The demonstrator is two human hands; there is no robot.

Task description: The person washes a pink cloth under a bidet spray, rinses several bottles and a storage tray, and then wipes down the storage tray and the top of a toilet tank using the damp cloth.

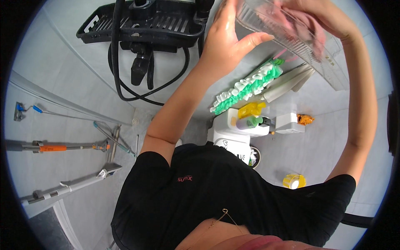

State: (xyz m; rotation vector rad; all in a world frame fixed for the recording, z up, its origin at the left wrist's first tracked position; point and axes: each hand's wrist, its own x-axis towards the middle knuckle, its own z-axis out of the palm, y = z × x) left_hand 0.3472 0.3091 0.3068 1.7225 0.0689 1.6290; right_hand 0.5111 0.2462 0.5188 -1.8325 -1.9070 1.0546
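At the top centre, my left hand [223, 43] grips the edge of a clear ridged plastic container [331, 73], its thumb along the rim. The container is tilted and runs diagonally to the right; its top part is cut off by the frame. My right hand [312, 9] is at the top right, closed on a pink cloth [315, 34] pressed against the container. Part of the cloth shows through the clear plastic. The fingertips of both hands are partly out of view. The left hand looks wet.
A black shower shelf [150, 34] with a looped black hose is on the wall at left. Below the container hangs a green and white ruffled duster [247, 89]. Bottles stand on the white toilet [222, 125]. Long-handled cleaning tools [53, 148] line the left wall.
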